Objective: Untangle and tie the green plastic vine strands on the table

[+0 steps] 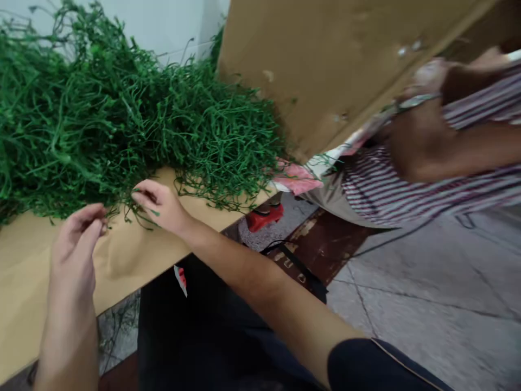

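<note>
A large heap of thin green plastic-looking stems covers the back of the tan table surface. My left hand is raised over the table's front part, thumb and fingers closed together on something I cannot make out. To its right, my right hand pinches at the heap's front edge, with a few green stems at its fingertips and under the palm. Blur hides the exact grip of both hands.
A brown board stands behind the heap on the right. Beside it is another person in a striped garment, arm bent. Pink and white cloth lies at the table's right corner. A red shoe shows below.
</note>
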Demonstrator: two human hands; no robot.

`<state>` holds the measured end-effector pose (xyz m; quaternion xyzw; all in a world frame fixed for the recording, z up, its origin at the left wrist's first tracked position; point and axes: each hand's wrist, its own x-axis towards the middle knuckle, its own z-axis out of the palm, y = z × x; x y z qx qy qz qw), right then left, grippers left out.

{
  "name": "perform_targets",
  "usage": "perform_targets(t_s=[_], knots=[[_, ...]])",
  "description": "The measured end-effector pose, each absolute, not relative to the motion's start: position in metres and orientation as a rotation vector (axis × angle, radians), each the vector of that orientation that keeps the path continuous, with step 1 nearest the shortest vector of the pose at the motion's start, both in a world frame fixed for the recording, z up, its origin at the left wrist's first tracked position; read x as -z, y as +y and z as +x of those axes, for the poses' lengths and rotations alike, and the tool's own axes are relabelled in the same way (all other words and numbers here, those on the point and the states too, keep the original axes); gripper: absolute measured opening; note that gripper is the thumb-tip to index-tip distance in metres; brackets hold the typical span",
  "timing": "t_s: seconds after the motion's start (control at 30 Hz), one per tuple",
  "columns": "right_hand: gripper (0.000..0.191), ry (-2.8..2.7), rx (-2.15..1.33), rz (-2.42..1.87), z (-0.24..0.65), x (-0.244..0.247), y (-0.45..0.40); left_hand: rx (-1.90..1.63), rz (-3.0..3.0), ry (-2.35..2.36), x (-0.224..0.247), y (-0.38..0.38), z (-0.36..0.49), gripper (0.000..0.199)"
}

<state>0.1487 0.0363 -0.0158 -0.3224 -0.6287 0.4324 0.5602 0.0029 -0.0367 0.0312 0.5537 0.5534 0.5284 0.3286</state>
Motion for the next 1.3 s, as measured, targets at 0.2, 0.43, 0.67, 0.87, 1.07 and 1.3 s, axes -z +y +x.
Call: perform_targets(t_s=[0.2, 0.43, 0.67, 0.87, 1.07, 1.3], knots=[[0.009, -1.404, -1.053, -0.705, 0.146, 0.015, 0.034, -1.112, 1.277, 1.323, -0.029, 0.020, 0.013, 0.038], [0.011, -1.381, -1.050, -0.778, 0.154, 0.012, 0.035, -1.313, 1.453, 1.225, 0.002, 0.043, 0.027, 0.034], [0.022, -1.315, -1.344, -0.915, 0.161, -0.001, 0.038, -1.300, 1.596, 1.216, 0.003, 0.040, 0.026, 0.029], [0.037, -1.402, -1.569, -0.908, 0.172, -0.010, 0.043, -1.259, 1.722, 1.208, 0.005, 0.039, 0.029, 0.025], [0.043, -1.707, -1.269, -0.964, 0.173, -0.005, 0.047, -1.254, 1.980, 1.395, 0.006, 0.037, 0.022, 0.011], [0.017, -1.666, -1.131, -0.963, 0.169, -0.005, 0.047, -1.174, 2.093, 1.451, 0.000, 0.033, 0.024, 0.012]])
